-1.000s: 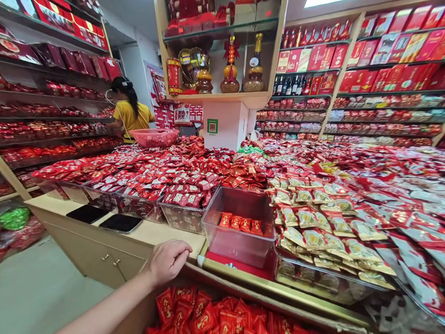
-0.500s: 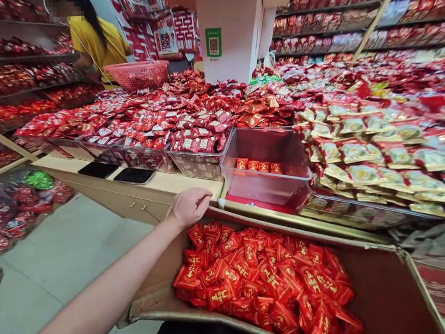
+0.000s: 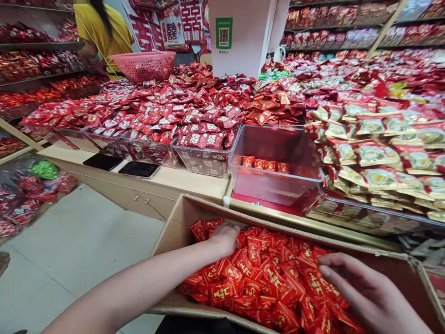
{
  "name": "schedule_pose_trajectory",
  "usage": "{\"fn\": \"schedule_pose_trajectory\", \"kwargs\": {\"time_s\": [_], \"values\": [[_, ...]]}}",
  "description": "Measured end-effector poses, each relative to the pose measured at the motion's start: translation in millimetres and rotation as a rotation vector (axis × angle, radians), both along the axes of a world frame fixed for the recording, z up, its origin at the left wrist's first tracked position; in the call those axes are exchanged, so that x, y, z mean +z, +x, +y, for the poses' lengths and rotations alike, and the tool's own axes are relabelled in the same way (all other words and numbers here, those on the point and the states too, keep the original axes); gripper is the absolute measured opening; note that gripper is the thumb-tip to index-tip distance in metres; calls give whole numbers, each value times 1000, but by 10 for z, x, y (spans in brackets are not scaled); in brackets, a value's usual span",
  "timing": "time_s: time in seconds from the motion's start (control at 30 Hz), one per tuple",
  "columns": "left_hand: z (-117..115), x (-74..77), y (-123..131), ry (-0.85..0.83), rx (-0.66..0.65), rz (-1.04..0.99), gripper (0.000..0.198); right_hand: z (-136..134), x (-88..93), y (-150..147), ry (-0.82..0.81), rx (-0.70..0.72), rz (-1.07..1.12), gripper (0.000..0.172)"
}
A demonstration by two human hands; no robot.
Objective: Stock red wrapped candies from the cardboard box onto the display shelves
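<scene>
An open cardboard box in front of me holds a heap of red wrapped candies with gold lettering. My left hand reaches into the back left of the heap, its fingertips hidden among the candies. Over the right part of the heap is my right hand, thumb and fingers apart and curved, with nothing seen between them. Behind the box stands a clear plastic bin with several small red candies in a row inside.
Bins of packets line the counter, with gold-edged packets at right. Two phones lie on the counter's left. A pink basket stands behind, near a person in yellow. Bagged goods lie on the floor.
My left hand has moved from the box's back rim down into the candies. My right hand has come into view over the right side of the box. The view has shifted slightly.
</scene>
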State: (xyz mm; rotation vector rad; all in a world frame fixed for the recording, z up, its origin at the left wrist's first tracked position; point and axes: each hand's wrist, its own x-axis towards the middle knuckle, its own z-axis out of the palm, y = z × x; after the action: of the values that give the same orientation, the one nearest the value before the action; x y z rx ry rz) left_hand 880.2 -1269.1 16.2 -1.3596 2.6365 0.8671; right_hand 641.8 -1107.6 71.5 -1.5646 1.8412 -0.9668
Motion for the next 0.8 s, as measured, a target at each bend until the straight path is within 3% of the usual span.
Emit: {"fn": "schedule_pose_trajectory", "kwargs": {"time_s": [0.1,0.2,0.37,0.47,0.53,0.6,0.73,0.8], "values": [[-1,107,42,42,27,55,18,-38,-142,15,153,168,-64,22],[54,355,58,124,73,169,16,-30,-216,110,238,188,-125,23],[235,727,-123,720,374,751,26,-206,-64,475,207,172,-536,43],[343,800,-218,911,462,937,29,-344,91,640,177,229,-677,33],[402,821,-233,1022,538,1018,29,-391,149,686,142,242,-552,26],[451,858,-217,1093,588,1079,28,-407,152,694,22,249,-253,20],[498,994,-140,1248,591,1151,47,-425,86,676,-460,239,511,21],[480,1055,-100,1259,644,1122,60,-451,91,672,-665,274,771,25]]}}
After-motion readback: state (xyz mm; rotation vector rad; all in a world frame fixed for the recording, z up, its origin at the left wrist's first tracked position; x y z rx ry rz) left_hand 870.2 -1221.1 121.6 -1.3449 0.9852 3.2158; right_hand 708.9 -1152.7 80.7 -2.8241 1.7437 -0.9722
